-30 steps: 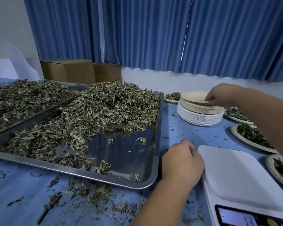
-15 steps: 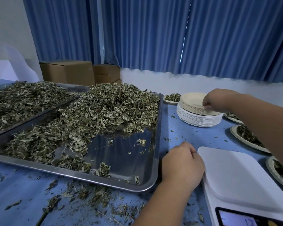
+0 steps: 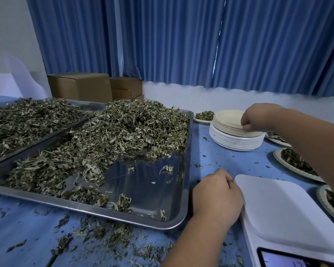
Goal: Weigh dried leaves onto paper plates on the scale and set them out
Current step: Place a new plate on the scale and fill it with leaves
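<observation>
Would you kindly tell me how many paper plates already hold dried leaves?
4 filled plates: one behind the plate stack; one right of it, partly behind the right forearm; one nearer, beyond the scale; one cut off at the right edge. The forearm may hide more.

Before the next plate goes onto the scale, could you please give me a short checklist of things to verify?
1. Scale platform bare for a plate: ok.
2. Right hand fingers curled on the top plate edge at the plate stack: ok.
3. Only one plate pinched: cannot tell.
4. Display at zero: cannot tell, cut off by the frame.
5. Left hand off the platform: cannot tell, it rests against the left edge.
6. Dried leaves left in the near tray: ok.
</observation>
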The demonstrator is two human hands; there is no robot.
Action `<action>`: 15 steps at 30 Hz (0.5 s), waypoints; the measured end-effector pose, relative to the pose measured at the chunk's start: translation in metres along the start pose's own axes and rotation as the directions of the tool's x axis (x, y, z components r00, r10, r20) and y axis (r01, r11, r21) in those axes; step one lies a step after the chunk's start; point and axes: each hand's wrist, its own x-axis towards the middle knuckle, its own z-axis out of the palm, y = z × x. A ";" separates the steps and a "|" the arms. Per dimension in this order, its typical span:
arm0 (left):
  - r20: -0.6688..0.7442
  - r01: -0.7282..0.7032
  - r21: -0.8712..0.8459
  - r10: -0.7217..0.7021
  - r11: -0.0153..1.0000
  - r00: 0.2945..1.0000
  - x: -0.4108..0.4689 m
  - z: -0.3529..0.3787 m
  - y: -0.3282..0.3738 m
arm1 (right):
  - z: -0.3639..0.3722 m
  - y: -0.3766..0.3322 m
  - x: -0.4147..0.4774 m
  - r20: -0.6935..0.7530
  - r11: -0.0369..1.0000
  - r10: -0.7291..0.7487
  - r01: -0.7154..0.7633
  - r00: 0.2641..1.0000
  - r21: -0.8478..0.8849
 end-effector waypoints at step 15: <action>0.017 0.003 0.008 -0.003 1.000 1.000 0.001 0.000 -0.001 | -0.001 0.011 -0.004 -0.021 0.985 0.018 -0.014 1.000 0.169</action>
